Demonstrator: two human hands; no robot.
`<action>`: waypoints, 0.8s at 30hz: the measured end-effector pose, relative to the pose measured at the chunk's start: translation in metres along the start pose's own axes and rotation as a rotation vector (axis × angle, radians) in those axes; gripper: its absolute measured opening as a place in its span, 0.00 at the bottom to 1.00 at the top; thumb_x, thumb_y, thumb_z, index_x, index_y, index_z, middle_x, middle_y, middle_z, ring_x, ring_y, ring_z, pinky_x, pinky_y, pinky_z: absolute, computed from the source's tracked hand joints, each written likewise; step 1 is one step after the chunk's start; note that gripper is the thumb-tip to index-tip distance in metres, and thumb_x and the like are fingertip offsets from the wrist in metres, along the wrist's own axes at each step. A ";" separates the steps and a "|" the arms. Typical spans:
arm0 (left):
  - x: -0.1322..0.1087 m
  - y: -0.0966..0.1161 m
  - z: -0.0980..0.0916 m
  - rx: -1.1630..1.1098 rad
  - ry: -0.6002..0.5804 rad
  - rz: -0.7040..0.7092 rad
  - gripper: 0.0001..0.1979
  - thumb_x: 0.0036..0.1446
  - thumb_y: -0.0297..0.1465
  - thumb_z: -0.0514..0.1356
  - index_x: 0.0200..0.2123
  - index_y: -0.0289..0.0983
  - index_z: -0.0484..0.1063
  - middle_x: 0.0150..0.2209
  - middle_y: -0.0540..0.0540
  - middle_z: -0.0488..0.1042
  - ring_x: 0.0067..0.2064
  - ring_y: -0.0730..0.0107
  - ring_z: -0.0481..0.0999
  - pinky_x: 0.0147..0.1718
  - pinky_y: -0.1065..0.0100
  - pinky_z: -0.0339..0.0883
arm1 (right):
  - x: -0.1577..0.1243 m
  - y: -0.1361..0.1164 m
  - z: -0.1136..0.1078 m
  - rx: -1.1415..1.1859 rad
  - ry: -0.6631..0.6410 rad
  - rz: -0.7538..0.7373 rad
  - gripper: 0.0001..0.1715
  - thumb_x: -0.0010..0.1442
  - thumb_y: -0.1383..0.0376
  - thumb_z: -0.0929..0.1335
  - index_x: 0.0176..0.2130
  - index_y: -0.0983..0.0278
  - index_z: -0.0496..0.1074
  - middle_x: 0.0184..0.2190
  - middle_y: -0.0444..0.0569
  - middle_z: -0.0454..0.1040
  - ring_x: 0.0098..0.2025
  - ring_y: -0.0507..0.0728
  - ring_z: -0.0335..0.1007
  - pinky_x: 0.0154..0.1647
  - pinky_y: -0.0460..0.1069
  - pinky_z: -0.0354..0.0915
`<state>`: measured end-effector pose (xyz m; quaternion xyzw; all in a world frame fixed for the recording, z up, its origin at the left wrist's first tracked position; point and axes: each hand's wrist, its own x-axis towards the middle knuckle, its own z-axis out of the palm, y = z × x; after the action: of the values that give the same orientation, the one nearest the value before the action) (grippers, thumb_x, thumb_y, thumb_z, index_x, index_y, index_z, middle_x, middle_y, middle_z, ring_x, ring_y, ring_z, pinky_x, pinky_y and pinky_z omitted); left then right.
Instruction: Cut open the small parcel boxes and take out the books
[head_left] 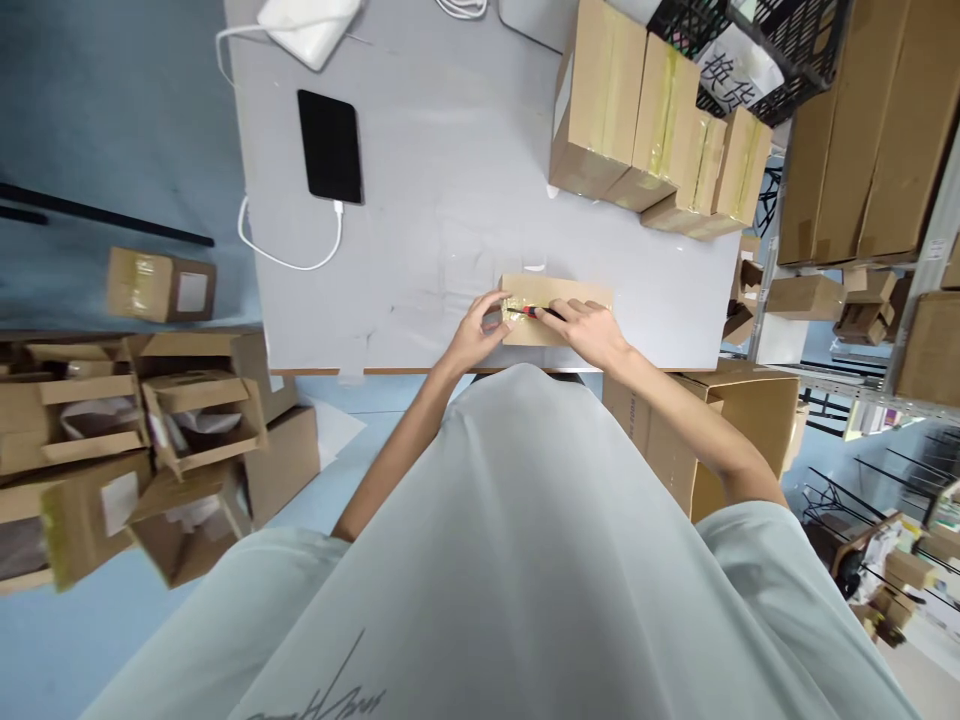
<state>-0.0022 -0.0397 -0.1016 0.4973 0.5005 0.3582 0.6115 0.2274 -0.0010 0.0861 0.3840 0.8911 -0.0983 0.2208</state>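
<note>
A small brown cardboard box with clear yellowish tape along its top lies near the front edge of the table. My right hand is closed round a red and black utility knife, whose tip points left over the taped top. At the box's left end, my left hand grips the box with thumb and fingers curved round it. The fingers of my right hand cover part of the knife's handle and the right side of the box.
Several taped boxes stand in a row at the table's back right, beside a black crate. A black phone and a white cable lie on the left. Open cartons crowd the floor at left; another carton stands at right.
</note>
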 end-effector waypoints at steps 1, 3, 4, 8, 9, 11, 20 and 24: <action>0.000 -0.001 0.001 -0.006 -0.001 -0.003 0.36 0.63 0.52 0.68 0.70 0.45 0.71 0.76 0.36 0.66 0.72 0.46 0.75 0.62 0.52 0.81 | 0.006 -0.001 0.001 -0.003 -0.010 -0.005 0.28 0.81 0.72 0.58 0.72 0.59 0.69 0.62 0.59 0.80 0.54 0.63 0.75 0.48 0.55 0.67; 0.000 -0.002 0.002 -0.015 0.002 -0.006 0.37 0.63 0.53 0.68 0.70 0.46 0.70 0.76 0.37 0.66 0.73 0.46 0.74 0.63 0.52 0.81 | 0.012 0.000 0.004 -0.013 -0.018 -0.011 0.28 0.81 0.72 0.57 0.71 0.60 0.69 0.61 0.60 0.80 0.54 0.64 0.75 0.48 0.56 0.67; 0.000 -0.002 0.003 -0.018 0.006 -0.007 0.37 0.64 0.53 0.68 0.70 0.46 0.70 0.76 0.37 0.67 0.73 0.46 0.74 0.63 0.51 0.81 | 0.013 0.001 0.004 -0.017 -0.017 -0.016 0.27 0.81 0.72 0.57 0.71 0.60 0.69 0.61 0.61 0.80 0.54 0.64 0.75 0.48 0.56 0.67; 0.000 -0.004 0.005 -0.015 0.029 -0.001 0.36 0.64 0.51 0.68 0.71 0.46 0.70 0.75 0.36 0.68 0.72 0.46 0.75 0.63 0.51 0.82 | 0.014 -0.002 0.005 -0.048 -0.006 -0.054 0.26 0.81 0.73 0.57 0.69 0.62 0.69 0.60 0.61 0.80 0.54 0.64 0.75 0.49 0.57 0.68; 0.000 -0.004 0.006 -0.011 0.035 0.005 0.35 0.64 0.50 0.67 0.70 0.45 0.70 0.75 0.36 0.68 0.72 0.46 0.75 0.63 0.50 0.82 | 0.016 -0.005 0.004 -0.060 -0.003 -0.064 0.26 0.81 0.73 0.56 0.69 0.63 0.70 0.60 0.62 0.80 0.54 0.65 0.75 0.50 0.57 0.68; 0.000 -0.004 0.007 -0.009 0.047 0.012 0.35 0.65 0.50 0.67 0.70 0.45 0.70 0.75 0.36 0.69 0.72 0.46 0.75 0.63 0.50 0.82 | 0.020 -0.013 0.002 -0.087 0.016 -0.085 0.26 0.80 0.74 0.56 0.67 0.63 0.71 0.58 0.62 0.81 0.54 0.65 0.75 0.51 0.58 0.69; -0.001 0.001 0.004 0.036 0.057 -0.037 0.33 0.64 0.50 0.67 0.69 0.46 0.72 0.74 0.39 0.71 0.69 0.48 0.79 0.61 0.53 0.81 | 0.018 -0.003 -0.001 -0.152 -0.029 -0.135 0.26 0.79 0.76 0.55 0.60 0.67 0.76 0.53 0.63 0.82 0.51 0.65 0.75 0.48 0.57 0.67; -0.005 0.000 0.006 0.076 0.102 -0.037 0.31 0.65 0.47 0.66 0.69 0.47 0.73 0.73 0.40 0.72 0.66 0.49 0.80 0.59 0.55 0.82 | -0.038 0.045 0.009 -0.164 -0.116 -0.050 0.26 0.77 0.78 0.57 0.60 0.69 0.77 0.51 0.63 0.83 0.50 0.65 0.75 0.47 0.57 0.65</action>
<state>0.0026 -0.0455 -0.1005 0.4920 0.5531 0.3525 0.5725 0.2862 0.0026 0.0958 0.3359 0.8912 -0.0527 0.3002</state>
